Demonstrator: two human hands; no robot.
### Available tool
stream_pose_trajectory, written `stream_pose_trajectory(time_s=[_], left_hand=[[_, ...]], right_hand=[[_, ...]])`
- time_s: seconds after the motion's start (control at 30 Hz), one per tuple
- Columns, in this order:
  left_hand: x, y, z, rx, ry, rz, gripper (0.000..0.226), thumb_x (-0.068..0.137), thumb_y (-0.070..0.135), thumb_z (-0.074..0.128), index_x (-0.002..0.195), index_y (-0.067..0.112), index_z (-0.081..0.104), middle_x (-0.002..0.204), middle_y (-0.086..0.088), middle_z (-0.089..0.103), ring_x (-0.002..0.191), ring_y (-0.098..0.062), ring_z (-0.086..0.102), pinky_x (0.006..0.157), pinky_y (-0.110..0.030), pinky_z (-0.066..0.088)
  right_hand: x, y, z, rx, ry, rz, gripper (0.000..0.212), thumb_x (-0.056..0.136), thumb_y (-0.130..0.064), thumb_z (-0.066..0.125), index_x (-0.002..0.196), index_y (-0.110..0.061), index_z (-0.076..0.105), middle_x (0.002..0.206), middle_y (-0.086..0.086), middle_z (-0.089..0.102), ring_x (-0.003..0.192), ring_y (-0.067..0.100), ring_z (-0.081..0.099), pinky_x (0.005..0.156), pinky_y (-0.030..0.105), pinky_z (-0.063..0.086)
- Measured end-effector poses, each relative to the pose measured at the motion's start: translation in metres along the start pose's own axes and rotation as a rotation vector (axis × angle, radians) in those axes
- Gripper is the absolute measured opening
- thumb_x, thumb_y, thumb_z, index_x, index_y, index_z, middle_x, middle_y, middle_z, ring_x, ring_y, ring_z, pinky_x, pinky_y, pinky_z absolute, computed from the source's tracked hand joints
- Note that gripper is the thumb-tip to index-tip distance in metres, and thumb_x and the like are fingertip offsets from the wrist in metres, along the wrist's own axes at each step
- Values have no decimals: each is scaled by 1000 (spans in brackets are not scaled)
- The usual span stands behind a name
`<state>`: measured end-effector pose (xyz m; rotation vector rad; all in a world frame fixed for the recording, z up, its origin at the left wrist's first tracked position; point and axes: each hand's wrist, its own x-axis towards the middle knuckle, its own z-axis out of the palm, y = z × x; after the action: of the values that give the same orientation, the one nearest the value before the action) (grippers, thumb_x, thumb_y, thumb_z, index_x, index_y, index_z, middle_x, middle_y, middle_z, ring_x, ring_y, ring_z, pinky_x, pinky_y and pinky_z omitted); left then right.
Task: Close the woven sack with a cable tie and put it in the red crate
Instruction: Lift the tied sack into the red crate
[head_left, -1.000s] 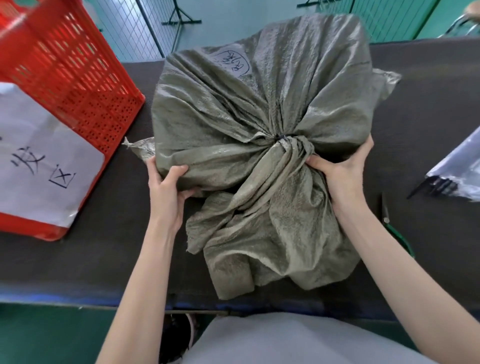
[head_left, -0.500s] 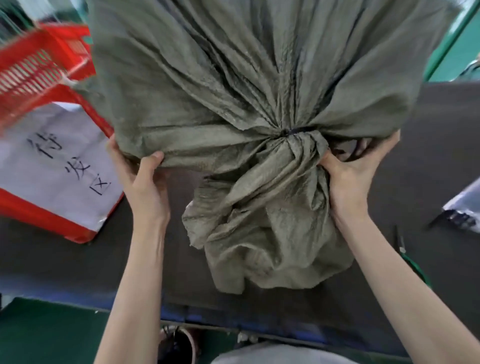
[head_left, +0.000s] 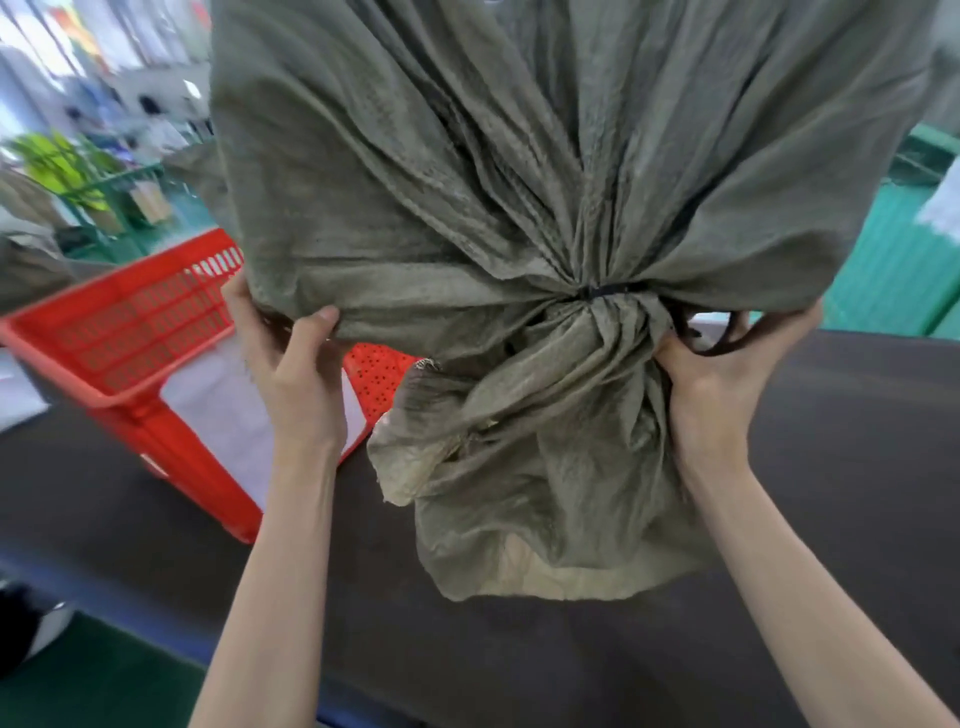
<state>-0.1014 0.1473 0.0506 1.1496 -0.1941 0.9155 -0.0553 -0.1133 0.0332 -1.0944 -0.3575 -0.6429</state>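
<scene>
The grey-green woven sack (head_left: 467, 171) fills the upper middle of the view, held up off the dark table (head_left: 831, 493). A black cable tie (head_left: 602, 292) cinches its gathered neck, and the loose mouth hangs down below it. My left hand (head_left: 291, 379) grips the sack's lower left edge. My right hand (head_left: 727, 374) grips its lower right edge beside the neck. The red crate (head_left: 130, 332) stands on the table to the left, partly hidden behind my left hand and the sack.
A white paper label (head_left: 228, 415) covers the crate's near side. The table's near edge (head_left: 156, 613) runs diagonally at lower left, with green floor (head_left: 93, 686) below it. Blurred green fencing (head_left: 893, 249) and workshop clutter lie behind.
Both hands have lifted the tied sack from the table and carried it up and leftward, toward the crate. The view has swung left, so the crate now appears closer to the centre.
</scene>
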Motion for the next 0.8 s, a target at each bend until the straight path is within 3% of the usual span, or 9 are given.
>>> stream_pose_trajectory(time_s=[0.1, 0.2, 0.27, 0.33, 0.43, 0.6, 0.73, 0.8], left_hand=[[10, 13, -14, 7, 22, 40, 36, 77, -8, 43, 106, 14, 38, 84, 10, 52, 78, -9, 45, 64, -36, 35], [20, 26, -26, -9, 42, 78, 37, 77, -9, 43, 106, 15, 40, 89, 5, 51, 81, -11, 45, 65, -30, 42], [27, 31, -35, -19, 52, 99, 38, 77, -9, 44, 107, 14, 40, 90, 3, 51, 83, -11, 46, 67, -29, 42], [36, 36, -45, -19, 60, 116, 38, 74, -5, 49, 106, 15, 42, 90, 3, 51, 83, -14, 44, 71, -36, 36], [47, 45, -59, -25, 71, 121, 37, 72, -2, 52, 104, 16, 43, 89, 2, 50, 83, -15, 42, 72, -42, 29], [59, 56, -86, -20, 108, 157, 37, 72, -2, 52, 103, 16, 43, 88, 2, 51, 80, -12, 45, 67, -34, 34], [69, 62, -108, -4, 148, 189, 38, 71, -2, 53, 103, 16, 43, 88, 2, 52, 81, -11, 47, 71, -28, 37], [75, 64, -119, 11, 163, 198, 39, 71, -2, 53, 104, 15, 42, 91, -1, 51, 84, -14, 46, 76, -31, 37]], right_hand=[[1, 3, 23, 40, -37, -25, 87, 67, 24, 62, 132, -8, 14, 124, -13, 46, 112, -1, 51, 101, 41, 44], [2, 6, 46, 65, -72, -39, 90, 68, 25, 61, 136, -4, 10, 117, -32, 52, 113, 0, 50, 96, 40, 49], [2, 5, 60, 93, -86, -40, 91, 68, 25, 61, 136, -7, 10, 121, -28, 49, 114, 2, 50, 92, 36, 51], [2, 2, 75, 113, -104, -43, 88, 69, 26, 59, 133, -9, 11, 124, -18, 41, 111, -1, 50, 89, 31, 50], [1, 2, 95, 135, -125, -55, 86, 69, 24, 60, 132, -9, 11, 126, -15, 37, 117, 6, 46, 93, 34, 50], [-1, 14, 131, 159, -162, -63, 84, 68, 25, 58, 130, -8, 12, 127, -13, 35, 117, 14, 41, 94, 36, 50], [-1, 25, 160, 165, -184, -35, 83, 69, 26, 58, 129, -11, 14, 127, -15, 37, 116, 9, 43, 93, 35, 50], [0, 34, 173, 158, -205, -12, 82, 69, 27, 57, 126, -15, 16, 123, -25, 43, 112, 3, 46, 93, 35, 50]])
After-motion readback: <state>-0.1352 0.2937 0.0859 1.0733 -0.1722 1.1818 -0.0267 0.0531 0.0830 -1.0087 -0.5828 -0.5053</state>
